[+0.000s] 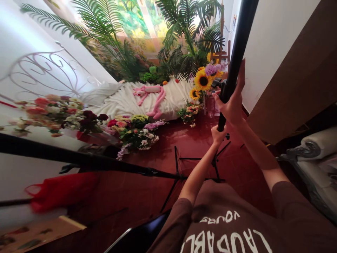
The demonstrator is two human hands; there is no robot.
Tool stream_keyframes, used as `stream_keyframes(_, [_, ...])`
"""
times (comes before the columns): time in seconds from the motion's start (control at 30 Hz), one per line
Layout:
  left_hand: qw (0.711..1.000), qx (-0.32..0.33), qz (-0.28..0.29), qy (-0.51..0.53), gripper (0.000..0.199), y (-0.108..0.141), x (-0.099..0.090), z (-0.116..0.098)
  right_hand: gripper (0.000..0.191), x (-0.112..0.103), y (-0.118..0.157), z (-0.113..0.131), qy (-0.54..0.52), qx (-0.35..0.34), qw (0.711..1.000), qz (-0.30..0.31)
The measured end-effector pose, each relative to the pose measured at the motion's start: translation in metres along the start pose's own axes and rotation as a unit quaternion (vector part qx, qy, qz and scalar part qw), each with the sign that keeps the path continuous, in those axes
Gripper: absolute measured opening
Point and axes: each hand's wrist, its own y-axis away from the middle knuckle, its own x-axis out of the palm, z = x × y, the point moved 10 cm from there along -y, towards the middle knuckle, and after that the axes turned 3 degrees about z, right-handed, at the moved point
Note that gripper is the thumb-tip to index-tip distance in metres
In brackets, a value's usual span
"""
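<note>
A black light stand (238, 49) rises at a slant through the right of the head view, its legs (214, 163) spread on the floor. My left hand (218, 134) is wrapped around the lower part of its pole. Just above it, my right hand (233, 105) lies against the same pole with fingers stretched upward and the thumb across the near side. A clamp knob (218, 83) sticks out beside that thumb. Another knob (227, 136) sits by my left hand. A second black stand (105, 161) crosses the left side, with legs near the first stand's legs.
Flower bunches (142, 131) border a white-draped bed (121, 98) bearing a pink plush toy (155, 95). Sunflowers (203, 80) stand close behind the pole. A red bag (60, 189) is at left. Plastic-wrapped rolls (319, 147) lie at right, below a brown panel (297, 77).
</note>
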Motion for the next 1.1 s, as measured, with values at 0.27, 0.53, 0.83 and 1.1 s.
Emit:
stream_keyframes(0.27, [0.99,0.047,0.127,0.043,0.034,0.01,0.002,0.001,0.07,0.0,0.011,-0.009,0.028,0.019,0.999,-0.02])
stream_keyframes(0.53, [0.985,0.071,0.159,0.005,0.045,0.024,-0.005,0.038,0.078,0.011,0.057,-0.018,0.034,0.084,0.993,-0.08])
stream_keyframes(0.83, [0.982,0.077,0.172,0.014,0.048,0.02,-0.004,0.052,0.061,0.062,0.133,-0.062,0.028,0.219,0.975,0.021])
stream_keyframes(1.1, [0.981,0.081,0.175,0.035,0.042,0.023,0.0,0.053,0.058,0.041,0.182,-0.068,-0.018,0.208,0.975,0.08])
